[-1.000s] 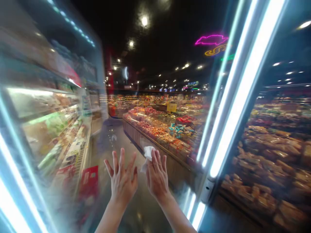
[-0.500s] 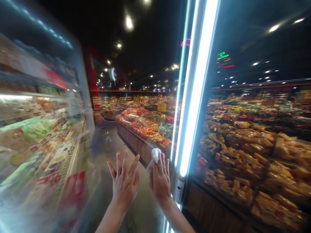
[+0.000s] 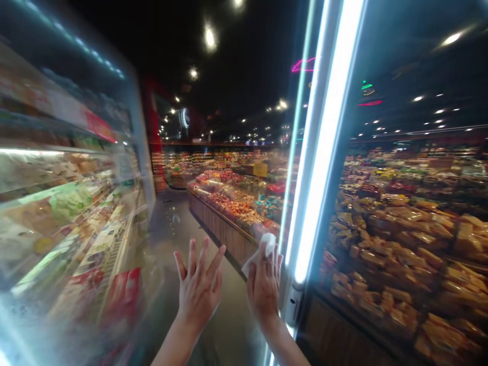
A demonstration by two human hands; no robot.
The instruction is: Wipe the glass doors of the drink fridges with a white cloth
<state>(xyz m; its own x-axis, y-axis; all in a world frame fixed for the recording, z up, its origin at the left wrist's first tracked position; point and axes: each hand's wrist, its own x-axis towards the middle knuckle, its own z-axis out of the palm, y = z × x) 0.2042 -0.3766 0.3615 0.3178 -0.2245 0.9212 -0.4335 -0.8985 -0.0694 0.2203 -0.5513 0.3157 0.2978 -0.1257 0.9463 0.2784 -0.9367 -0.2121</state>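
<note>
My left hand [image 3: 199, 290] is raised at the lower middle with its fingers spread, holding nothing; it appears to be up against a clear glass surface. To its right, my right hand [image 3: 264, 290] has its fingers close together over a white cloth or tissue [image 3: 269, 243], which sticks out past the fingertips and to the left. A bright vertical light strip [image 3: 328, 142] with a metal end fitting [image 3: 293, 304] stands just right of my right hand.
Blurred shelves of packaged goods [image 3: 72, 203] line the left side. Beyond the hands, a wood-sided bin [image 3: 217, 221] holds loose goods beside a grey floor [image 3: 171, 218]. Brown wrapped packages [image 3: 396, 249] are heaped on the right.
My right hand has moved right with the white cloth, of which more now shows. The whole view has shifted slightly; my left hand remains spread.
</note>
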